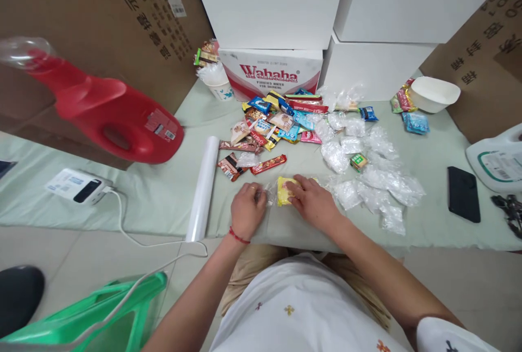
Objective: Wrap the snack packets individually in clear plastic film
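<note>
A yellow snack packet (282,193) lies on the cloth-covered table (163,199) in front of me. My right hand (315,199) reaches over its right side, thumb and fingers closed on it. Clear plastic wrap (269,194) sticks out from the packet's left end. My left hand (248,208), with a red bracelet at the wrist, has curled fingers that pinch this wrap. Just beyond the hands are a red snack bar (269,164) and a brown packet (230,167). To the right spreads a heap of snacks wrapped in clear film (346,159).
Assorted colourful snacks (277,123) pile up before a Wahaha carton (271,74). A roll of film (203,189) lies at left, near a red jug (118,112) and a white device (77,186). At right are a white bowl (435,93), a black phone (464,194) and a white jug (499,159).
</note>
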Motion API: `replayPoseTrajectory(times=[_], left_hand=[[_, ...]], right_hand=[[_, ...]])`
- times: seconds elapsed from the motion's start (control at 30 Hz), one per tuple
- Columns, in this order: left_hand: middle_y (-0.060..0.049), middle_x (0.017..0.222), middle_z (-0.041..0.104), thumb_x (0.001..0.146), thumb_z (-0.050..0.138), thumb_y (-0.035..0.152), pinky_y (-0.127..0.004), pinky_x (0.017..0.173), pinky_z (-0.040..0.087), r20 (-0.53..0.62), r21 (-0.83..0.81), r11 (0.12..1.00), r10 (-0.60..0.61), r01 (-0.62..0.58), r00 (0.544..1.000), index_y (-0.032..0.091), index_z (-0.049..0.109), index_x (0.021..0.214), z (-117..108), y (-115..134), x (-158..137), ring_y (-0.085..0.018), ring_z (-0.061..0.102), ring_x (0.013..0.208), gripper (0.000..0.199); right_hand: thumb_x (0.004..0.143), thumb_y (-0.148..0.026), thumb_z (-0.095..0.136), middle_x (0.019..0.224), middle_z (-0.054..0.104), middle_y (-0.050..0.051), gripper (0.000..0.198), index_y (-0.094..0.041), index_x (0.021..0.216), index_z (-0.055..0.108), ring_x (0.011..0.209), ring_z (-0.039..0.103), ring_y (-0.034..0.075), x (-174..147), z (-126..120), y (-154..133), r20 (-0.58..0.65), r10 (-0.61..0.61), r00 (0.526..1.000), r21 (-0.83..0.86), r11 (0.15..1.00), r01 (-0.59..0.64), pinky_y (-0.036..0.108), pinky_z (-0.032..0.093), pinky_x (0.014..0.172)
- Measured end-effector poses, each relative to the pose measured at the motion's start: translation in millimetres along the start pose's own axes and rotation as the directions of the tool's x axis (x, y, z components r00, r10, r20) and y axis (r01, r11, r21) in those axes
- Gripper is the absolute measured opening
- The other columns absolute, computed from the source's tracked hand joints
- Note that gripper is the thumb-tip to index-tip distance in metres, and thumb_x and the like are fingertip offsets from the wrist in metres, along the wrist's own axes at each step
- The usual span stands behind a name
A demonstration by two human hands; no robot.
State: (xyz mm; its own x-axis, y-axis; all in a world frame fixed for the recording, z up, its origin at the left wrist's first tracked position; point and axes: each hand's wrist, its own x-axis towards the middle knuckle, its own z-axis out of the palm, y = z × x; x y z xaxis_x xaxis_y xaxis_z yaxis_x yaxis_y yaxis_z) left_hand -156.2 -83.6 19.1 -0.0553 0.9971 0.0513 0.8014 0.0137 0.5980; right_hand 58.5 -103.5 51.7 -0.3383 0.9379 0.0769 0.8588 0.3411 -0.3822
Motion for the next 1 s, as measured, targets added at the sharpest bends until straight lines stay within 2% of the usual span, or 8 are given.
replayPoseTrajectory(times=[0.1,0.23,0.4,0.57,0.67,0.77,0.9,1.0], left_hand=[[0.002,0.061,0.062,0.086,0.061,0.041,-0.028,0.059,0.045,0.151,-0.283,0.947,-0.116,0.155,0.982,0.02,0.065,0.083,-6.2,12.8,2.2,-0.017,0.058,0.057,0.021],[0.0,0.065,0.069,0.09,0.05,0.031,-0.027,0.062,0.05,0.281,-0.46,0.876,-0.008,0.142,0.96,0.018,0.074,0.096,6.7,38.4,1.9,-0.017,0.065,0.061,0.028],[-0.008,0.11,0.08,0.091,0.045,0.016,-0.032,0.093,0.055,0.23,-0.19,0.975,0.156,-0.113,0.961,0.019,0.079,0.111,20.4,51.9,-4.3,-0.022,0.074,0.1,0.04],[-0.008,0.111,0.077,0.093,0.052,0.021,-0.038,0.089,0.056,0.253,0.05,0.992,0.101,-0.117,0.962,0.025,0.078,0.118,17.7,54.7,-8.0,-0.028,0.072,0.103,0.036],[-0.011,0.116,0.072,0.088,0.064,0.027,-0.042,0.095,0.053,0.134,0.045,0.992,0.111,-0.118,0.985,0.023,0.07,0.13,18.9,49.5,-1.3,-0.031,0.067,0.11,0.043],[-0.016,0.127,0.063,0.076,0.078,0.036,-0.044,0.1,0.05,0.077,-0.005,0.996,0.088,-0.088,0.993,0.018,0.055,0.143,22.1,40.4,9.6,-0.032,0.062,0.115,0.073],[-0.012,0.109,0.065,0.078,0.075,0.048,-0.038,0.089,0.05,0.273,0.057,0.998,0.023,-0.04,0.962,0.018,0.064,0.116,23.9,40.2,17.0,-0.029,0.063,0.104,0.049],[-0.01,0.101,0.066,0.078,0.074,0.044,-0.035,0.082,0.048,0.292,0.083,0.995,0.023,-0.05,0.956,0.019,0.061,0.1,21.3,48.6,15.0,-0.028,0.064,0.098,0.036]], right_hand=[[0.098,-0.027,0.061,0.148,0.058,0.011,0.042,-0.027,0.139,0.064,0.121,0.06,0.03,8.1,24.0,-0.7,0.029,0.024,0.999,0.057,0.998,-0.025,0.044,0.055,0.097],[0.092,-0.018,0.063,0.144,0.06,0.014,0.049,-0.018,0.141,0.061,0.123,0.059,0.027,11.0,24.4,14.9,-0.012,-0.031,0.999,0.258,0.966,0.033,0.043,0.049,0.106],[0.093,-0.019,0.057,0.139,0.062,0.014,0.05,-0.019,0.143,0.057,0.12,0.057,0.027,5.9,-9.8,51.3,-0.135,0.107,0.985,0.263,0.962,-0.068,0.042,0.048,0.101],[0.086,-0.032,0.071,0.097,0.07,0.01,0.025,-0.018,0.107,0.072,0.104,0.053,0.031,0.8,-23.1,71.2,0.18,0.297,0.938,-0.005,0.954,-0.301,0.04,0.043,0.09],[0.089,-0.03,0.066,0.094,0.067,0.008,0.013,-0.018,0.09,0.071,0.097,0.055,0.025,-5.4,-21.6,72.6,0.129,0.275,0.953,0.057,0.957,-0.284,0.035,0.041,0.087],[0.086,-0.03,0.067,0.093,0.065,0.005,0.012,-0.019,0.09,0.067,0.084,0.057,0.02,-10.5,-24.5,65.6,0.049,0.33,0.943,0.167,0.928,-0.334,0.029,0.041,0.076],[0.092,-0.032,0.061,0.075,0.062,0.001,0.01,-0.022,0.088,0.062,0.069,0.055,0.018,-4.6,-21.6,33.9,-0.033,0.483,0.875,0.183,0.864,-0.469,0.028,0.036,0.065],[0.096,-0.025,0.054,0.088,0.066,0.006,0.011,-0.022,0.094,0.064,0.075,0.058,0.02,4.4,-0.1,0.7,-0.072,0.407,0.911,0.123,0.91,-0.397,0.03,0.04,0.068]])
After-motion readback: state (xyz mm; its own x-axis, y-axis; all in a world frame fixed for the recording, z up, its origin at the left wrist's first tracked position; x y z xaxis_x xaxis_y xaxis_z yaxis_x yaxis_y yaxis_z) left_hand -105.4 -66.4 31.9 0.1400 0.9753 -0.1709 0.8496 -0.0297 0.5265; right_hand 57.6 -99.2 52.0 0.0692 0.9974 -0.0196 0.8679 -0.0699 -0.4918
